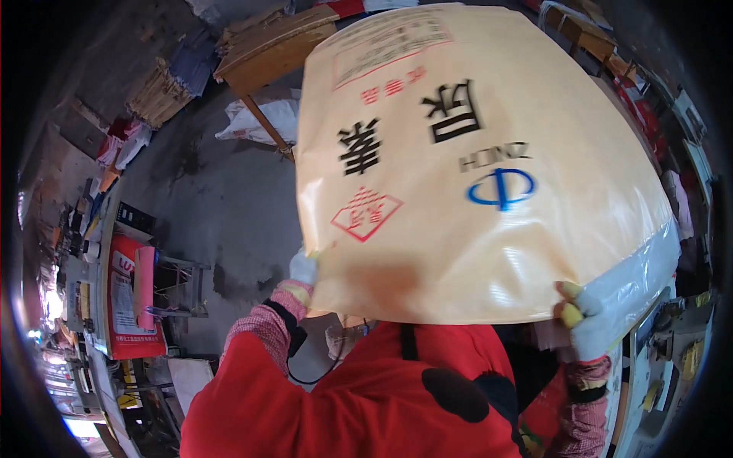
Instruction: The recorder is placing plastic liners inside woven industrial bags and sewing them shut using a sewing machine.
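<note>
You held a large tan sack [473,175] up in front of you, spread flat and facing the camera, so that it hid most of what lay ahead. It rose up and away from your hands, its long axis running from the lower edge at your grip toward the far top edge; its printed face carried black, red and blue marks, and a clear plastic strip ran along its right side.

Your left hand [303,269], in a white glove, pinched the lower left corner of the sack, fingers closed on the edge. Your right hand [586,320], gloved in white with yellow fingertips, clamped the lower right corner the same way. Both hands sat level at the bottom edge, well apart, one at each corner, so neither was nearer than the other; the sack hung between them above your red apron [366,397].

Nothing carried the sack but your grip. Below and to the left lay a grey concrete floor [206,206], stained dark in patches. A wooden table [267,46] stood beyond the sack's upper left corner, with a white bag [256,118] on the floor beneath it. A red printed sack [126,298] lay against a metal rack [179,286] near the left wall, among cluttered shelves.
</note>
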Demonstrator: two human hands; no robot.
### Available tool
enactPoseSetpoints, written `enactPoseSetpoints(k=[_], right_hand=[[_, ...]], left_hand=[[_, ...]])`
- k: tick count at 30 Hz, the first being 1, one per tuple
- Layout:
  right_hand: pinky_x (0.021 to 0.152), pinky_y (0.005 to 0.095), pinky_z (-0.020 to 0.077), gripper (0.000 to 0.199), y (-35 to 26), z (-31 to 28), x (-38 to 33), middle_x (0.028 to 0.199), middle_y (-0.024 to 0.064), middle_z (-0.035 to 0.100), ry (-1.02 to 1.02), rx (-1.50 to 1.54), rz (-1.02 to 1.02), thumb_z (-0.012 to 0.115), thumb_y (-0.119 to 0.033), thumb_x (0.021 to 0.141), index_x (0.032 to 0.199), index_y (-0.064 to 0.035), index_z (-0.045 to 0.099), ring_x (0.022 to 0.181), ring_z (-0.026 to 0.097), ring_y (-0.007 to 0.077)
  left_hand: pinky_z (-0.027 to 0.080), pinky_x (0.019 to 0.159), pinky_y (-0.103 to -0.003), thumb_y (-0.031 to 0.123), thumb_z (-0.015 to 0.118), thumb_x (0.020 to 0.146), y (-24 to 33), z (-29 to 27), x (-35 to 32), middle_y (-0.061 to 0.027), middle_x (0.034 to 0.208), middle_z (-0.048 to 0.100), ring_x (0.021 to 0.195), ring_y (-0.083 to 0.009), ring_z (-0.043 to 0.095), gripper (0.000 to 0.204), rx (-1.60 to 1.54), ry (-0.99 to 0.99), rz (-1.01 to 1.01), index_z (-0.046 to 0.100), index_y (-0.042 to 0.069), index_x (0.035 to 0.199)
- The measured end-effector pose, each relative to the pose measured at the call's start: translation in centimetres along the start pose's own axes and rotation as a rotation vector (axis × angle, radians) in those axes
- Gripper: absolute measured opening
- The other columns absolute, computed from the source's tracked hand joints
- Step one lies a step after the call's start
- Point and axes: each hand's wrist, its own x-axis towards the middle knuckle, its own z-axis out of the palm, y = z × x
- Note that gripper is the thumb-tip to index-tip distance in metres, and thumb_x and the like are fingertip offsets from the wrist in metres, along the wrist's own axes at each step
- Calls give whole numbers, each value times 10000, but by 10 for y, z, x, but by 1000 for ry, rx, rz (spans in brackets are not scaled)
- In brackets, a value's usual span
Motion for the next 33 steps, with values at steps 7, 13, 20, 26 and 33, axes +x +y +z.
enactPoseSetpoints(k=[7,13,20,26,33], right_hand=[[552,228,455,262,7,130,91,661,67,589,-200,-81,-18,515,-113,814,1048,-25,595,582,555,125],[634,390,463,233,136,215,199,868,120,635,-430,-1607,-545,533,-221,800,908,-57,659,691,595,261],[657,350,504,264,148,242,225,859,55,657,-835,-1779,-358,605,-334,733,863,-118,681,804,634,214],[604,357,508,151,217,242,244,787,97,654,-536,-1741,-381,542,-180,755,763,-120,680,722,644,227],[558,364,494,162,252,232,259,743,99,642,-443,-1425,-298,518,-142,758,733,-99,672,662,629,256]], left_hand=[[448,753,-430,221,443,796,-103,-44,16,-213,929,592,883,-381,561,383,300,182,-155,506,67,1141],[426,824,-406,213,470,826,-110,4,25,-231,1062,549,977,-367,531,477,254,229,-360,389,28,1258],[454,749,-440,224,462,831,-133,37,11,-223,954,588,875,-368,571,389,336,-5,-573,475,28,1167],[447,654,-422,224,447,841,-129,92,7,-197,854,613,785,-364,584,280,291,1,-541,545,13,998],[448,756,-390,172,462,820,-112,124,3,-221,946,590,876,-364,563,336,283,-15,-521,517,-20,1091]])
